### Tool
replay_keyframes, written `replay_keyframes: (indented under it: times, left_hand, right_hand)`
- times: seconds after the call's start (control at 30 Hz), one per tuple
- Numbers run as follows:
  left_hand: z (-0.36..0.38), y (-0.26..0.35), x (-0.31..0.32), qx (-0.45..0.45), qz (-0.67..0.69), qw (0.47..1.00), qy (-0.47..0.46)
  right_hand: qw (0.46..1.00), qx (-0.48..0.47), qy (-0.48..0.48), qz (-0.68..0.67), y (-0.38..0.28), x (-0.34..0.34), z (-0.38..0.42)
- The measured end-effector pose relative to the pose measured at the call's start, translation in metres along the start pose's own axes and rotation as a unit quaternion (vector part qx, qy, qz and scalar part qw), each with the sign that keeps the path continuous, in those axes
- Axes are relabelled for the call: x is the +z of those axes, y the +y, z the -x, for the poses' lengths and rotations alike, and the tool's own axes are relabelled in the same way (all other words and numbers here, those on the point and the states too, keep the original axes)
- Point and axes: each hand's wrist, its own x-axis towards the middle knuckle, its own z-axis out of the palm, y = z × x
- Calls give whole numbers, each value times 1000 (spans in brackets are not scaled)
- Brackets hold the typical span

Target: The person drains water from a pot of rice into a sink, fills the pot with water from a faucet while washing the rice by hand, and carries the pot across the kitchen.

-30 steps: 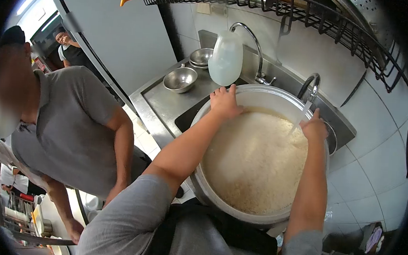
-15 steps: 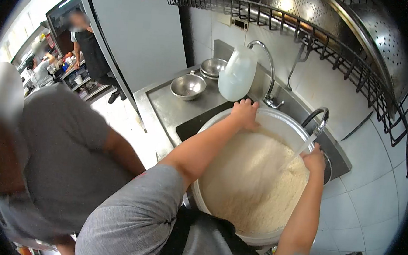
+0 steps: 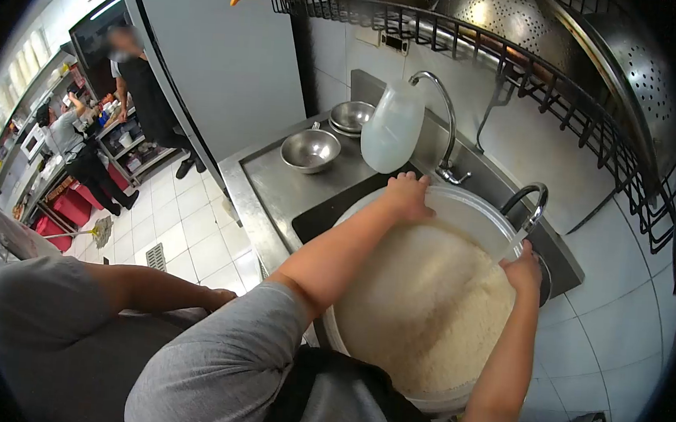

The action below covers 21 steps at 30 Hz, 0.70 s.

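A big light-metal pot (image 3: 474,207) sits in the sink, holding pale grains that look like rice (image 3: 454,334) under cloudy water (image 3: 396,276). My left hand (image 3: 408,197) is closed over its far rim, fingers bent across the edge. On the right side of the same rim, my right hand (image 3: 523,269) grips the pot, its fingertips partly hidden. Just above that hand, a curved faucet (image 3: 540,202) lets a stream of water (image 3: 514,243) fall into the pot.
A translucent plastic jug (image 3: 393,129) and metal bowls (image 3: 311,150) stand on the steel counter (image 3: 258,183). A second faucet (image 3: 449,133) rises behind. Overhead hangs a black wire rack (image 3: 472,45) with perforated metal pans. A person (image 3: 92,312) is close on my left; others work farther back.
The person on my left has bent lower, uncovering more floor and a mop behind. The water stream looks shorter, near my right hand. Both my hands stay on the pot's rim.
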Motion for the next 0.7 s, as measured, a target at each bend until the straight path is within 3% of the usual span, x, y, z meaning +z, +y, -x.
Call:
replay_keyframes:
  times: [0.7]
  left_hand:
    - [-4, -1, 4, 2, -12, 1000, 4]
  right_hand:
    - [1000, 17, -20, -17, 1, -3, 2]
